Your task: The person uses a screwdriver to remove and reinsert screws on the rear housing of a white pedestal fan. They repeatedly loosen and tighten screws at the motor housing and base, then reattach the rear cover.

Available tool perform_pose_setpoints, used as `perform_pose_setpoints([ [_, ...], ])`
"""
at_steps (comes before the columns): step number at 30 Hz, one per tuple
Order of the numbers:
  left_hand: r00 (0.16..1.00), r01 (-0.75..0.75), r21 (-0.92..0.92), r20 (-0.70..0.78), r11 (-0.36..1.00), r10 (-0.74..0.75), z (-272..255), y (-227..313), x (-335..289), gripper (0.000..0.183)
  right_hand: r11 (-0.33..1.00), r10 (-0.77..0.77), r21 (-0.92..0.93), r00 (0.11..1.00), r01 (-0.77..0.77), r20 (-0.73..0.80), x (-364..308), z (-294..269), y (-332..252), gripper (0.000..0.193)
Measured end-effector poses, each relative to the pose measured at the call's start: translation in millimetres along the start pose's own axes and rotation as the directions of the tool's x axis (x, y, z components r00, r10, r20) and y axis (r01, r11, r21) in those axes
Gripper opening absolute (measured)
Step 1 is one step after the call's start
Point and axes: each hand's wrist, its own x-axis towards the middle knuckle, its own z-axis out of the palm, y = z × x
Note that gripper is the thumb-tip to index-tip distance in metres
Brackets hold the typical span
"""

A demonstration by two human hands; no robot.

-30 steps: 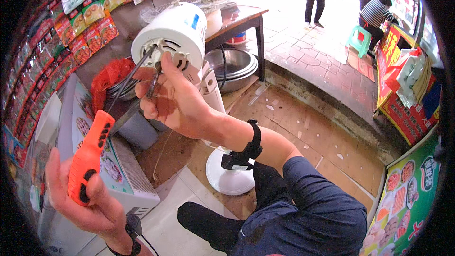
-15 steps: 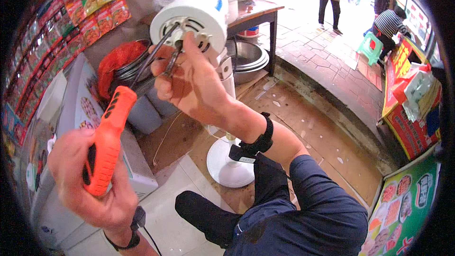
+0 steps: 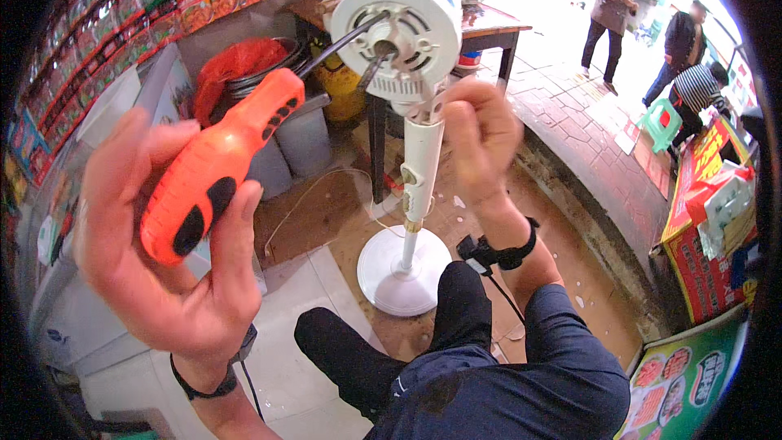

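Note:
In my left hand point(image 3: 187, 277) is an orange screwdriver point(image 3: 216, 171) with black grip patches, my thumb and fingers around its handle. Its long dark shaft reaches to the front of the white motor housing point(image 3: 444, 12) of a stand fan, which shows no blades or guard. The tip meets the housing near a slot; whether it sits inside I cannot tell. A dark metal piece point(image 3: 373, 69) sticks out from the motor's hub. Beside the fan's neck, my right hand point(image 3: 481, 134) is curled with fingers bent in, slightly blurred; anything inside it is hidden.
The fan's round white base point(image 3: 405, 269) stands on the floor by my knees. Behind are a wooden table point(image 3: 497, 20), grey buckets point(image 3: 301, 143) and a red bag point(image 3: 232, 73). Packets hang at left. People stand outside beyond the step, near a green stool point(image 3: 661, 124).
My right hand has left the motor's hub and moved right and down beside the neck. My left hand has risen with the screwdriver. The fan appears farther right as the view shifted.

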Motion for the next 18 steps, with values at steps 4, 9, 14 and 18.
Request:
perform_pose_setpoints([
  [4,0.998,-0.051,0.12,0.052,0.991,0.045,-3.3,-5.2,-2.0,0.064,0.933,-0.235,-0.302,0.968,0.198,-0.09,32.4,-16.9,40.7,0.108],
  [9,0.996,-0.085,0.021,-0.028,0.996,0.086,6.4,-0.4,-3.4,0.063,0.978,0.182,0.079,0.972,-0.195,0.15,35.0,-10.2,75.5,0.152],
  [14,0.969,-0.223,0.115,0.133,0.968,0.207,-3.7,-0.5,9.1,0.06,0.946,0.31,0.033,0.933,-0.321,0.181,32.9,-6.2,76.8,0.137],
  [18,0.987,-0.131,0.071,0.107,0.989,0.123,-6.1,-1.8,7.5,0.061,0.955,0.286,0.025,0.944,-0.294,0.164,33.4,-4.0,72.4,0.115],
])
